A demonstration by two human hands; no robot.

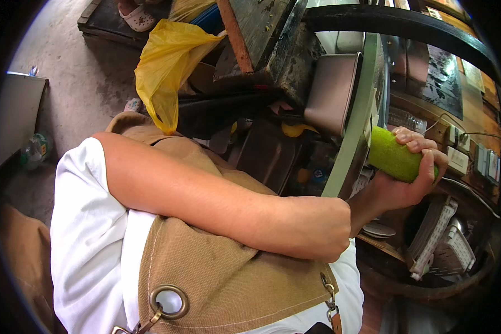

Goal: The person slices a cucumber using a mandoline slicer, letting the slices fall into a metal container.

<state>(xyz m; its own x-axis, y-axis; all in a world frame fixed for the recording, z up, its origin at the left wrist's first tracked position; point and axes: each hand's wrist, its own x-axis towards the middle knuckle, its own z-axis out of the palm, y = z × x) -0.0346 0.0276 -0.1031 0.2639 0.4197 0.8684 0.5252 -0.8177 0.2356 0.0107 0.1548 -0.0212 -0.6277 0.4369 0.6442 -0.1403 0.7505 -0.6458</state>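
Note:
My right hand [421,167] is at the right, its fingers wrapped around a lime-green, rough-surfaced, sponge-like block [396,156]. The block's left end meets the edge of a pale green bar [350,121]; whether they touch is hard to tell. My left forearm crosses in front of the tan canvas apron [217,271]. My left hand [332,229] is bent down in front of my right forearm, with the back of it towards me. Its fingers are hidden, so what they hold or touch does not show.
A yellow plastic bag [167,71] hangs beside a dark wooden bench [259,25]. A metal bin [334,92] stands against the bar. Sockets [459,150] with cables, white plastic racks [438,238] and stacked plates [378,229] are at right. A person's clog [137,17] shows top left.

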